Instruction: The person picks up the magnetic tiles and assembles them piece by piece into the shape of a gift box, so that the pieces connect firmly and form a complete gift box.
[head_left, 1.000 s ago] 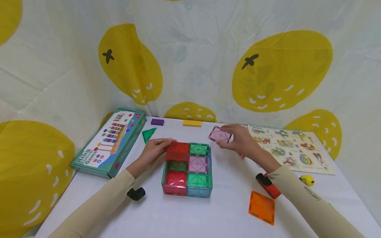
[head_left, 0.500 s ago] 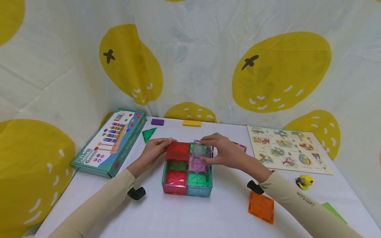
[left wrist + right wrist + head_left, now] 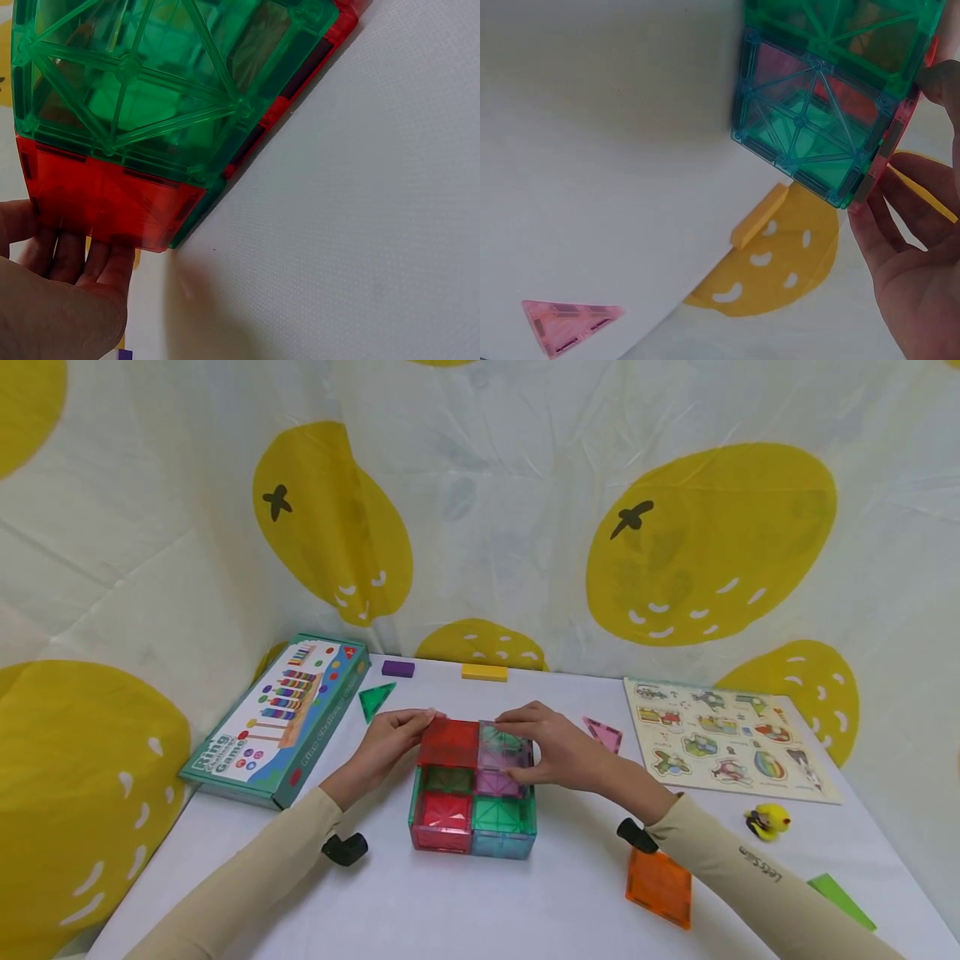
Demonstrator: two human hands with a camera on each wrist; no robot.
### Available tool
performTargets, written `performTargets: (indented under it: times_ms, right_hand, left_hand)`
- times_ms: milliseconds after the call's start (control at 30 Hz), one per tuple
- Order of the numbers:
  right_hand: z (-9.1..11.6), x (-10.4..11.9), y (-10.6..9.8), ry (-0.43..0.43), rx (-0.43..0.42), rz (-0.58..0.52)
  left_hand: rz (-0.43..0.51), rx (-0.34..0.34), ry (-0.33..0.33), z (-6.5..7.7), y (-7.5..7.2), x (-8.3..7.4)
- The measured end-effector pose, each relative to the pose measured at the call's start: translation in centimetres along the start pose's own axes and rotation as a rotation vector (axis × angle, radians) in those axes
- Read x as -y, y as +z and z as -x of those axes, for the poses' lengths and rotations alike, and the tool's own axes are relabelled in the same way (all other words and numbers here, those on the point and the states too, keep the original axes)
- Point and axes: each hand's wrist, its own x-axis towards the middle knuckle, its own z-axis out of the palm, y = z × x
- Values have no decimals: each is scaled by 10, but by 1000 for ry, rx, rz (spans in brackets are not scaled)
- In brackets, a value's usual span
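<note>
A low box (image 3: 498, 843) built of translucent magnetic tiles stands mid-table in the head view, with red, green, pink and blue squares. My left hand (image 3: 381, 747) holds its back left corner, beside a red tile (image 3: 448, 742) on top; in the left wrist view the fingers (image 3: 67, 259) bear on a red side tile (image 3: 112, 191). At the back right corner my right hand (image 3: 558, 747) pinches a clear pink square magnetic tile (image 3: 491, 739), lying flat on the box's top. In the right wrist view, thumb and fingers meet this tile's edge (image 3: 881, 169). The front left top section has no cover.
A ring game box (image 3: 277, 718) lies left, a picture puzzle board (image 3: 727, 739) right. Around them are a green triangle (image 3: 375, 700), purple block (image 3: 398, 669), yellow block (image 3: 484, 672), pink triangle (image 3: 606, 733), orange tile (image 3: 660, 887), yellow toy duck (image 3: 767, 821) and light green piece (image 3: 842, 900).
My right hand has carried the pink tile leftward from beside the box and lowered it onto the back right corner of the top. My left hand has stayed at its corner.
</note>
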Motion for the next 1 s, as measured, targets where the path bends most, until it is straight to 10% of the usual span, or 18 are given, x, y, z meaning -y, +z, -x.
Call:
performTargets:
  times_ms: [1000]
  right_hand:
    - [-12,4,11,72,51,-36]
  left_hand:
    - [0,1,0,0,0,1]
